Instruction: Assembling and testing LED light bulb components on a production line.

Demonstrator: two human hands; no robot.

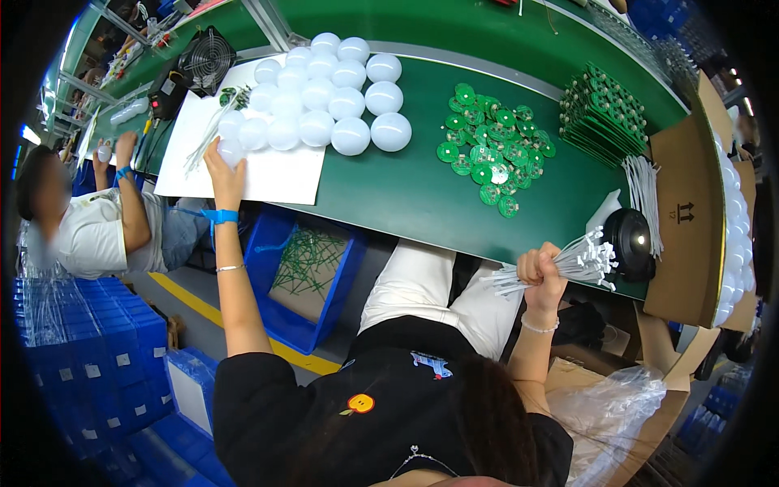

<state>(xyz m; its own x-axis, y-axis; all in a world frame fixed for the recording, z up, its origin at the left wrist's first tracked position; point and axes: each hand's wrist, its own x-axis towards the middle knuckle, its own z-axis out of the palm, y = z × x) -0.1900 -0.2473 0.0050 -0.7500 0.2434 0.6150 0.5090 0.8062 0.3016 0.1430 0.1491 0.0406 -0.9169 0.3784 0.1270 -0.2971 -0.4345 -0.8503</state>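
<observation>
At the table's left side, my left hand (225, 178) has its thumb and fingers around a round white bulb cover (231, 151), at the near corner of a group of similar covers (317, 91). The covers stand close together, many of them on a white sheet (280, 178). My right hand (542, 272) is closed in a fist round a bundle of white cables (591, 256), by the table's front edge. Small white connectors fan out at the bundle's right end. Between my hands, farther back, lies a loose pile of round green circuit boards (499, 144).
Stacked green panels (602, 114) stand at the back right. Beside them are more white cables (643, 199), a round black object (630, 243) and a cardboard box (688, 211) of white covers. A blue bin (324, 321) sits below the table. A co-worker (101, 219) sits left.
</observation>
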